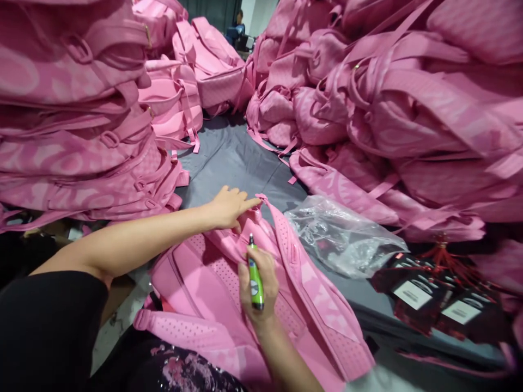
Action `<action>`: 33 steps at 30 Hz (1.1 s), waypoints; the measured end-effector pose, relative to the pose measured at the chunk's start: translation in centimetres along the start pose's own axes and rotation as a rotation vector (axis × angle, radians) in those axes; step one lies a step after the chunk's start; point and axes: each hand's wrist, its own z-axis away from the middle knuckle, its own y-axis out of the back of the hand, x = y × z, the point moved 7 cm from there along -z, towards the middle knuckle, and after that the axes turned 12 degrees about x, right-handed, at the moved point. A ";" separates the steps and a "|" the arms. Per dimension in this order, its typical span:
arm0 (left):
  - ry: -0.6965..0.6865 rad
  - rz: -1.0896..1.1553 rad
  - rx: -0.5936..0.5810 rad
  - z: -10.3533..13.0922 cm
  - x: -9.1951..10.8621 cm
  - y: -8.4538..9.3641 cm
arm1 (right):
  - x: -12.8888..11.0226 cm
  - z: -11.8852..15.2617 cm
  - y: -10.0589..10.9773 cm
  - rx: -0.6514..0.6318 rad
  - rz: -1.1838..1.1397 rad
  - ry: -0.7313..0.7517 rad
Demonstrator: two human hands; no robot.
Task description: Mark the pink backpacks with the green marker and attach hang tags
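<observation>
A pink backpack (pixel 229 277) lies on the grey cloth in front of me, its dotted back padding and shoulder straps facing up. My left hand (pixel 231 209) is at its top end, fingers closed on the fabric beside the top of a strap, index finger stretched along it. My right hand (pixel 261 277) is wrapped round a green pen-like tool (pixel 256 283) with a dark tip pointing up and away from me. This tool is just above the backpack's middle, below my left hand; its exact kind is unclear.
Tall piles of pink backpacks rise at left (pixel 73 147) and right (pixel 425 109). Right of my work lie a crumpled clear plastic bag (pixel 347 234) and black tags (pixel 420 294) with red cords. Grey cloth (pixel 232 158) covers the table. A person (pixel 237 27) is far back.
</observation>
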 end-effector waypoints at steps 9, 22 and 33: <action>-0.118 -0.121 0.178 3.7 2.3 -0.4 | 0.5 1.5 0.9 -0.125 0.000 0.052; -0.003 -0.120 0.149 3.2 1.4 -2.0 | 3.7 -2.1 -0.3 -0.490 -0.014 0.026; 0.160 -0.089 0.116 2.5 -0.4 -3.2 | 8.0 -3.9 -5.2 -0.562 0.584 0.022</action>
